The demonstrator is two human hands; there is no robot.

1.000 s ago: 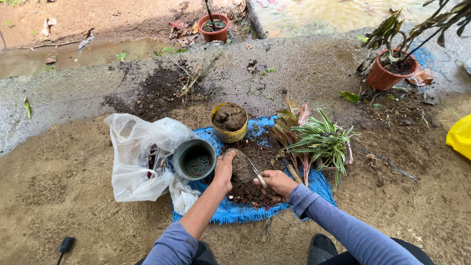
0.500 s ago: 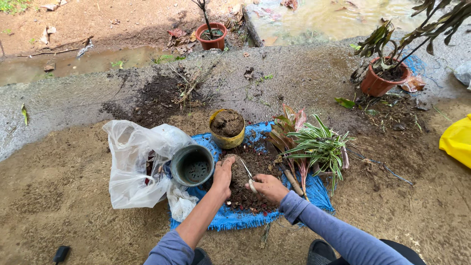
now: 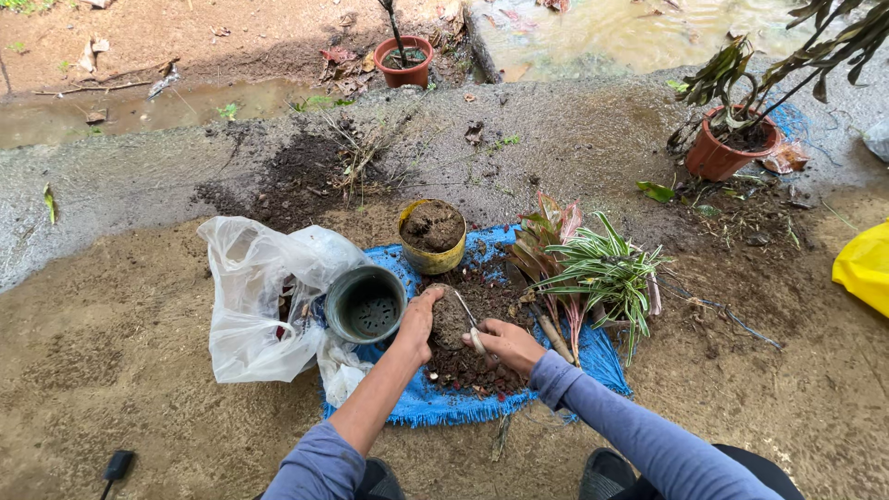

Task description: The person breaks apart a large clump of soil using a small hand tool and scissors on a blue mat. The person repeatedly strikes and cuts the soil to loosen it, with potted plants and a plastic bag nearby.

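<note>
Head view, looking straight down: the left hand [image 3: 419, 324] is cupped against the left flank of a rounded clump of soil [image 3: 451, 319] that sits on the blue mat [image 3: 435, 403], fingers curved round it and touching. The right hand [image 3: 505, 343] is closed on a small tool [image 3: 468, 319] — pale handle in the fist, thin metal end slanting up and left onto the clump's top. So the clump lies between the two hands, just left of the right fist and hard against the left palm; the left hand is the nearer one. The clump's long axis runs roughly away from the person, towards the yellow pot [image 3: 431, 239] full of soil just beyond it. The tool's axis crosses it on a diagonal. Left of the left hand, close by, an empty grey pot [image 3: 365, 304] rests against a white plastic bag [image 3: 259, 296]. To the right, well clear of the tool, uprooted striped and reddish plants [image 3: 593, 273] lie on the mat — leaves pointing away.
</note>
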